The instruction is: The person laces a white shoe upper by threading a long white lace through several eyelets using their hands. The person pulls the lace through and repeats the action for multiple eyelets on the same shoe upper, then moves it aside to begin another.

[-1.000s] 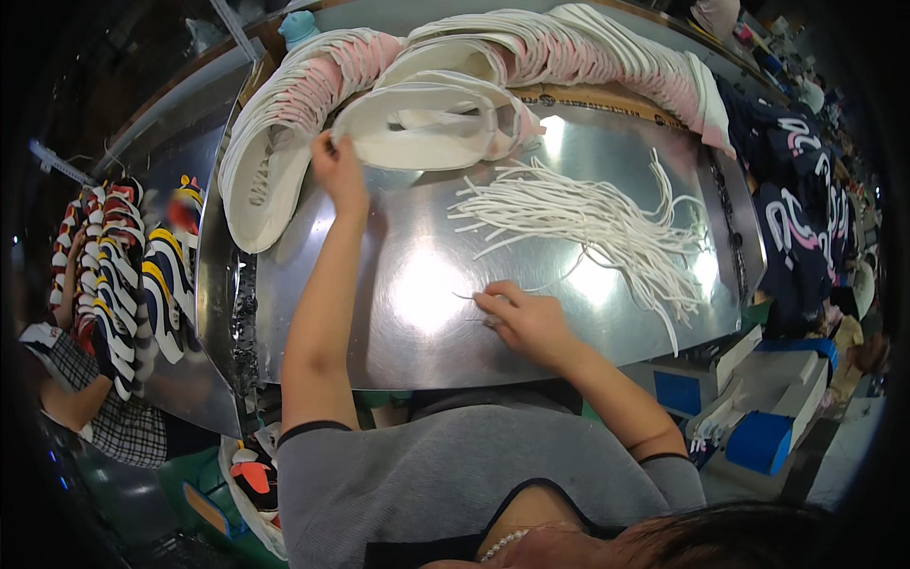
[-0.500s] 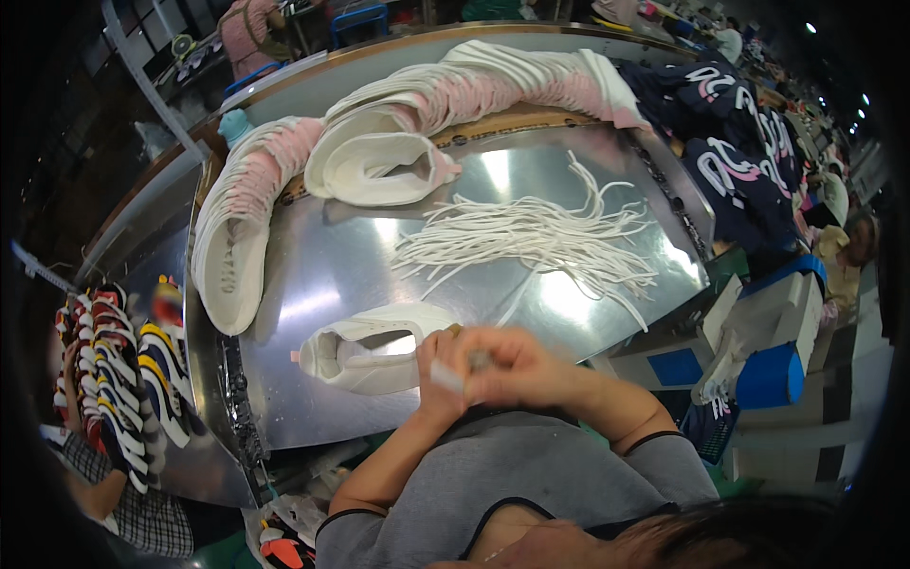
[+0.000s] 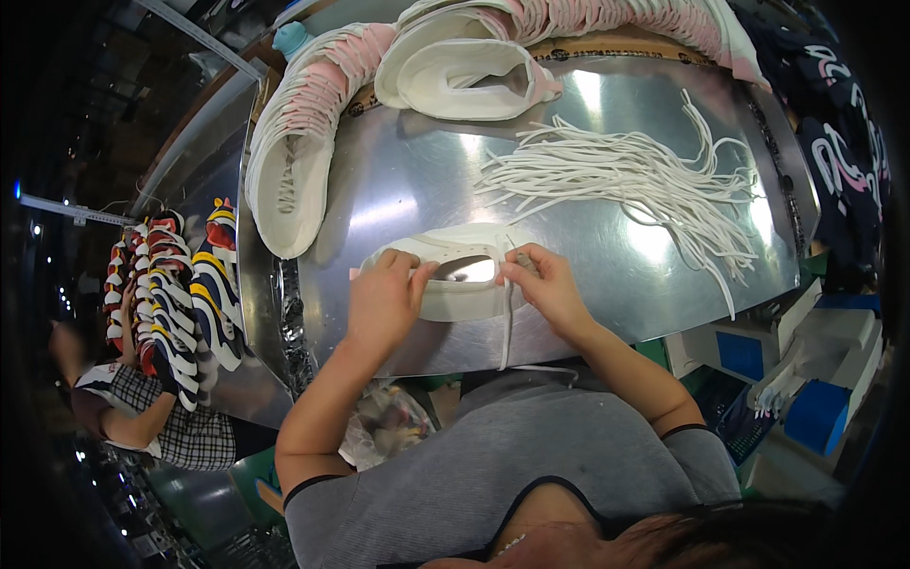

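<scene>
Grey short-sleeve tee with thin black trim at the sleeve cuffs and round the neckline. Forearms bare, both hands bare too: left hand (image 3: 382, 302), right hand (image 3: 548, 290). Dark hair at the near edge.

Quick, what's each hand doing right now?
Left hand: closed on the white shoe upper.
Right hand: pinching a white lace at the shoe upper.

A shoe upper (image 3: 455, 275) lies on the bench (image 3: 398, 190) near its front edge, between the left hand (image 3: 384, 299) and right hand (image 3: 545, 284). Behind it to the right lies a bundle of laces (image 3: 626, 175). Stacked uppers (image 3: 294, 161) line the bench's left and back edges.
</scene>
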Available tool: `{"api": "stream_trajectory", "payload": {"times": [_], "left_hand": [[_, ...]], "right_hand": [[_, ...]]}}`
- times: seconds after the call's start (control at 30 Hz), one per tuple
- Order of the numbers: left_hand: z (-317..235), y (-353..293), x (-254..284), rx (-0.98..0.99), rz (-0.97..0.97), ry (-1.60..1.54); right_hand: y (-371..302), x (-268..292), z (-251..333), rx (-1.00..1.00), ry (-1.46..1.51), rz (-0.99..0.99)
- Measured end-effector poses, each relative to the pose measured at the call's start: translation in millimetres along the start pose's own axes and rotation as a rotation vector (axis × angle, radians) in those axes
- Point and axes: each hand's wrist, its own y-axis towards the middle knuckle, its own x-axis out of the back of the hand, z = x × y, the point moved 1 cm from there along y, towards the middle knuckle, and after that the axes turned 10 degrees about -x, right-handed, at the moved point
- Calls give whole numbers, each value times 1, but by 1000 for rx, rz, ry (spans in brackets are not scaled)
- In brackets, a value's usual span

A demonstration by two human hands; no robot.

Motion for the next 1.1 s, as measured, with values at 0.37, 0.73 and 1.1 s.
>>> {"api": "stream_trajectory", "payload": {"times": [0.37,0.73,1.1], "left_hand": [[13,31,-40,571,646,-1345],[-51,20,-80,530,-18,-1898],[-73,-4,-74,476,-203,-1461]], "right_hand": [[7,6,-4,97,-187,-62],[-27,17,32,209,-237,-60],[-37,17,36,160,-640,-66]]}}
